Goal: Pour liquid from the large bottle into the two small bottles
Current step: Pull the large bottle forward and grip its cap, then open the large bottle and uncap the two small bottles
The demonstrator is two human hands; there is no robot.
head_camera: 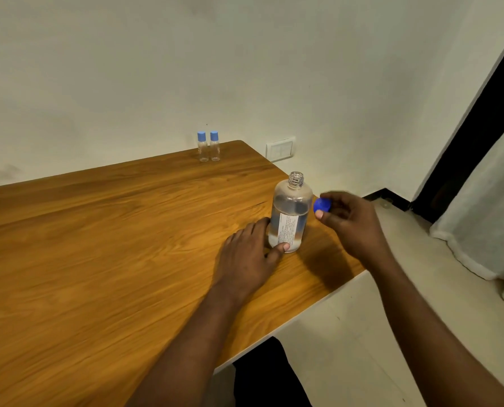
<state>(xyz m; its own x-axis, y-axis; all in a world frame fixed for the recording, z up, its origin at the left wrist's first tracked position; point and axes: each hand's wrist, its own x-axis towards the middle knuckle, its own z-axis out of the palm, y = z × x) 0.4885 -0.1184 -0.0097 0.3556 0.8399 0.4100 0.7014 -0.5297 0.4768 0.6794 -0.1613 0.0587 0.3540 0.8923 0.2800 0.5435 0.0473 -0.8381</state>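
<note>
our left hand (246, 258) rests on the tabletop (98, 245), its grip loosely open against the base of the big bottle (290, 214), thumb touching the label. we see that bottle upright, uncapped, partly full, near the right edge. our right hand (350, 221) pinches the blue cap (322, 205) just beside it. two small bottles (208, 146) stand capped, well apart, at the far edge.
</note>
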